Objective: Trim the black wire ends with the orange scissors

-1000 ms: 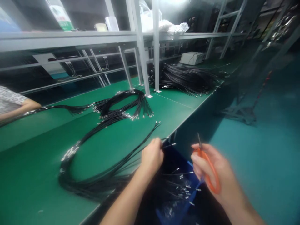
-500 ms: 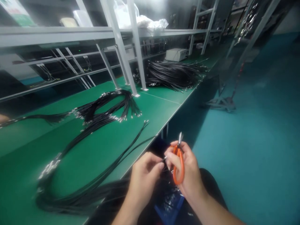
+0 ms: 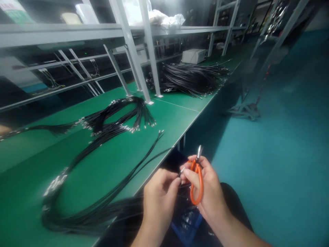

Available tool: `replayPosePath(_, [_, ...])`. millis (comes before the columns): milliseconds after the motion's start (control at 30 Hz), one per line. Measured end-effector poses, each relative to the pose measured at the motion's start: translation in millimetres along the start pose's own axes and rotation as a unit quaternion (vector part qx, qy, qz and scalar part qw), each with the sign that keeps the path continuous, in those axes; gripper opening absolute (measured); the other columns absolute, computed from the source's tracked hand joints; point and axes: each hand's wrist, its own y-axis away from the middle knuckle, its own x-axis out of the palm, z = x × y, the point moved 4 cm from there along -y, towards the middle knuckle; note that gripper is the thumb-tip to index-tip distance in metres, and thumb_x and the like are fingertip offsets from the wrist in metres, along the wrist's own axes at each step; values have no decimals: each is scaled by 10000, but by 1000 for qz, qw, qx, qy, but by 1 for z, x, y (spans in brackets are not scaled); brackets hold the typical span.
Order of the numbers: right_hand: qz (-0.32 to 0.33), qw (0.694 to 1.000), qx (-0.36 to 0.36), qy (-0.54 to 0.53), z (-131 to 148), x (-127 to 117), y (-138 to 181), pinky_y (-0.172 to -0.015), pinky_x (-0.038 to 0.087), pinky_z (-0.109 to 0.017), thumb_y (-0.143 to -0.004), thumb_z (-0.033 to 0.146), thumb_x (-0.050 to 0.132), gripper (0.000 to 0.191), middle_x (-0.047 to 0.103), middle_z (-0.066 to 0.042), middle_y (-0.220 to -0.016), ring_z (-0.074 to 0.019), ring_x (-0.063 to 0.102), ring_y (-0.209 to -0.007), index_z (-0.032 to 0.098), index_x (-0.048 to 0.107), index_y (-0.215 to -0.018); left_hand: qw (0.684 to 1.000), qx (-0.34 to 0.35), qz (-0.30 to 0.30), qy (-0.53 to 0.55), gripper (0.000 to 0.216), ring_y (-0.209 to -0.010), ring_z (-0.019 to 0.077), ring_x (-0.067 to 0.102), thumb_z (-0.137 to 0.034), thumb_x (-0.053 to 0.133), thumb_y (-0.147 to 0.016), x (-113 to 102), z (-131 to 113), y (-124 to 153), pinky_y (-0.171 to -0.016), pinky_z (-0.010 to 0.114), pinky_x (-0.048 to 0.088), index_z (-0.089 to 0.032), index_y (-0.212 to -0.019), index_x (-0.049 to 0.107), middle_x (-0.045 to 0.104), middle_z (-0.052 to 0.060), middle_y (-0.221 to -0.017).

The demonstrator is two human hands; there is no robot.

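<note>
My left hand (image 3: 160, 192) is closed, its thumb and forefinger pinching a thin black cable close to its end (image 3: 180, 173). Orange-handled scissors (image 3: 197, 185) rest in my right hand (image 3: 209, 187), blades pointing up and away. The thumb and fingers of that same hand also pinch at the pale tip of the cable. Whether the blades are fully together is too small to tell. A bundle of black cables (image 3: 84, 216) loops from the bench toward my lap, passing behind my left wrist.
The green bench (image 3: 123, 147) carries another curved cable bundle (image 3: 136, 103) and a large cable pile (image 3: 190, 79) farther back. White shelf posts (image 3: 151, 61) rise from it. A blue container (image 3: 187, 226) is below my hands. Part of another person's hand (image 3: 3, 129) shows at left.
The view has shifted slightly. Both hands stay close together at the cable end, and more of its pale tip now shows between the fingers.
</note>
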Motion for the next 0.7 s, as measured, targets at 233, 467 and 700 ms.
replayPosePath(233, [0,1000,10,-5,-1,0,2,-585,460,-231,-723,99,679,273,628,39,-706,-99,565,-574,214,521,-914,995,58,-42,-76,99,-594,137,583,-212,603,-820,1,-11,6,-556,222,423,-213,-749,672,624,1,-690])
replayPosePath(467, [30,994,83,-56,-2,1,2,-554,439,-222,-731,100,642,221,623,22,-674,-100,548,-537,189,535,-903,1000,16,-1,11,96,-618,147,591,-209,613,-807,-3,-4,4,-588,231,434,-204,-735,677,641,7,-689])
replayPosePath(700, [18,993,96,-70,-14,9,7,-540,438,-217,-697,123,689,249,600,37,-662,-98,544,-542,188,538,-883,973,-74,83,203,144,-658,146,598,-326,563,-847,-4,10,0,-601,239,463,-182,-851,567,643,14,-746])
